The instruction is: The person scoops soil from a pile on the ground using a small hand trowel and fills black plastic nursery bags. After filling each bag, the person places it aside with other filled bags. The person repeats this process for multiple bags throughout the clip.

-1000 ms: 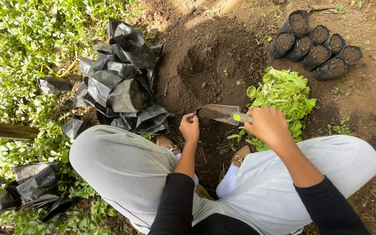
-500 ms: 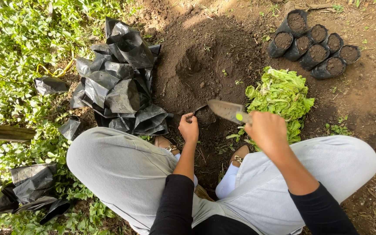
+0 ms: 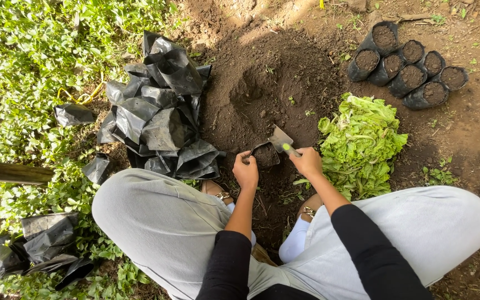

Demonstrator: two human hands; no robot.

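My left hand [image 3: 245, 170] grips the rim of a small black plastic bag [image 3: 264, 155] partly filled with soil, standing on the ground between my feet. My right hand [image 3: 308, 162] holds a metal trowel [image 3: 280, 139] by its green-tipped handle, its blade pointed into the mound of dark soil [image 3: 268, 83] just behind the bag. My grey-trousered knees frame both hands.
A heap of empty black plastic bags [image 3: 159, 111] lies left of the soil. A pile of green leafy seedlings [image 3: 362, 141] lies to the right. Several soil-filled black bags [image 3: 406, 69] stand at the upper right. More empty bags [image 3: 40, 244] rest in the greenery at lower left.
My right hand swung the trowel from over the bag forward and left, so its blade now points into the soil mound. My left hand stayed on the bag.
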